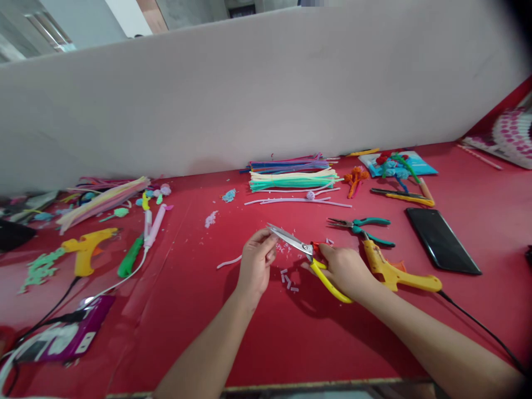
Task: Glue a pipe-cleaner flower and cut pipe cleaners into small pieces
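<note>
My left hand (260, 257) is closed in a pinch beside the scissors' tips. A pale lilac pipe cleaner (228, 262) sticks out to its left; the pinched part is hidden by the fingers. In my right hand (343, 269) are scissors (291, 239) with yellow handles, one with a red part near the pivot. Their blades point left and meet the left fingertips; they look nearly closed. Under the hands lie short lilac cut pieces (286, 279) and bits of fluff. Just right of my right hand is a yellow glue gun (394, 272).
Bundles of coloured pipe cleaners (295, 180) lie at the back. Teal pliers (361, 226) and a black phone (443, 241) are on the right. On the left are another glue gun (88, 249), a green-handled tool (131, 257) and a purple box (87, 332) with cords. A white partition (249, 94) stands behind.
</note>
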{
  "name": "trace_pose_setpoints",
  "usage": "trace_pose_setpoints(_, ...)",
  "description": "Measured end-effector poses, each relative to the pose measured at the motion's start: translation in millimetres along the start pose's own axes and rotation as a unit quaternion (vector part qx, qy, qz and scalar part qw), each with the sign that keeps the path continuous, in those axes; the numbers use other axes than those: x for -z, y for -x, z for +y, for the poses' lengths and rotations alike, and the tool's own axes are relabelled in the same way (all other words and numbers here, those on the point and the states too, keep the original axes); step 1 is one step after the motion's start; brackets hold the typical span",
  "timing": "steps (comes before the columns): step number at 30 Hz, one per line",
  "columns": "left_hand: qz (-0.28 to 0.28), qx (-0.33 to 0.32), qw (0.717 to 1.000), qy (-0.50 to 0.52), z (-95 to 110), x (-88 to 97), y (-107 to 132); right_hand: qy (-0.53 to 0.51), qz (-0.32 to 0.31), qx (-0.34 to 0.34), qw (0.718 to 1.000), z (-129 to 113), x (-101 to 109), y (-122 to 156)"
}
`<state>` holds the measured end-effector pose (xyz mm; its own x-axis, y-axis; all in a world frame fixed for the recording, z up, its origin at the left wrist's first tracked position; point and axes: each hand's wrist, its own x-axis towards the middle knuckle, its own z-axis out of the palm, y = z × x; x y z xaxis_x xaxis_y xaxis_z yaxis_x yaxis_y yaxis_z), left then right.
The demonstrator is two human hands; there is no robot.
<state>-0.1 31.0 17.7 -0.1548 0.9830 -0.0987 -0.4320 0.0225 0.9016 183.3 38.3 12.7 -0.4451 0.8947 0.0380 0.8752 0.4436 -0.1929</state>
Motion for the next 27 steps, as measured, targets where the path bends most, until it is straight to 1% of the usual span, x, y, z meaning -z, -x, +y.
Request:
trace_pose_setpoints(8,0.002,0.003,1.000,-0.012,2.9,-0.9,1.6,-0.009,0.003,-0.005,1.000,1.6,1.6,0.4)
trace_pose_setpoints(11,0.004,0.008,1.000,-0.008,4.1,-2.5,2.0,-0.021,-0.002,-0.026,0.999,0.2,2.4,0.6)
trace_pose_setpoints(14,-0.012,0.025,1.000,-0.003,3.4,-4.3,2.5,-0.059,0.006,-0.051,0.997,-1.8,3.7,-0.7)
trace_pose_setpoints(16,-0.032,0.048,0.998,-0.007,1.7,-5.5,3.6,-0.115,0.010,-0.057,0.992,-3.0,4.3,-2.4)
trace_pose_setpoints(18,-0.053,0.082,0.995,-0.019,-0.6,-7.0,5.4,-0.203,0.003,-0.061,0.977,-4.5,4.5,-4.1)
trace_pose_setpoints(19,-0.068,0.101,0.992,-0.029,-1.8,-7.9,6.5,-0.255,-0.002,-0.064,0.965,-5.4,4.4,-4.8)
trace_pose_setpoints(21,-0.110,0.136,0.983,-0.059,-3.4,-9.8,8.7,-0.359,-0.010,-0.067,0.931,-7.5,4.6,-5.5)
trace_pose_setpoints(23,-0.155,0.159,0.971,-0.094,-3.7,-11.8,10.4,-0.439,-0.014,-0.069,0.896,-9.1,5.4,-5.1)
trace_pose_setpoints(25,-0.182,0.165,0.961,-0.126,-3.0,-13.4,11.3,-0.483,-0.015,-0.068,0.873,-9.9,6.8,-4.1)
trace_pose_setpoints(27,-0.199,0.161,0.955,-0.149,-1.9,-14.4,11.8,-0.501,-0.016,-0.069,0.863,-10.0,8.5,-3.3)
